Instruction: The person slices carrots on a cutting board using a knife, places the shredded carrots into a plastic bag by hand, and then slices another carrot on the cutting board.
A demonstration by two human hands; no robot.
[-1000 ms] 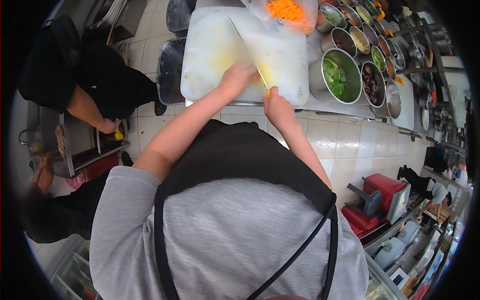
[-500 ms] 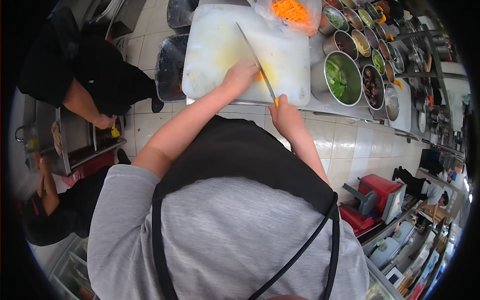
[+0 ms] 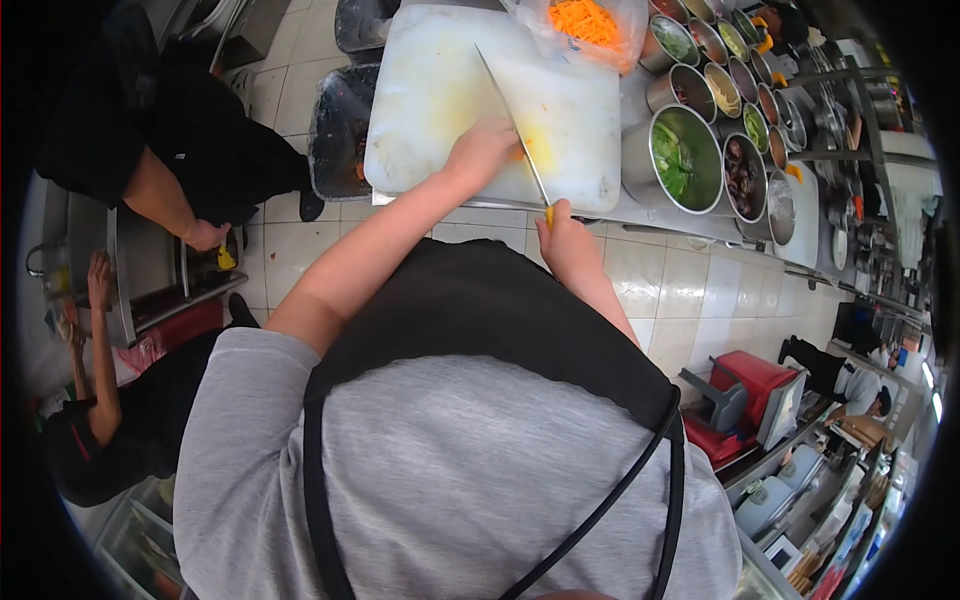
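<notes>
Slicing apparently in hand: your right hand [image 3: 568,240] grips the knife [image 3: 530,165], your left hand [image 3: 482,152] steadies orange vegetable [image 3: 519,153] on the cutting board's [image 3: 425,60] near side; next stroke calls for fingers clear.

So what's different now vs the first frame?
Right hand and knife shifted slightly right and back toward the body. Far left, a co-worker's hands moved apart. Nothing visibly grabbed or released. Left hand stayed on the board; carrot-colored shreds still bagged beyond it.
</notes>
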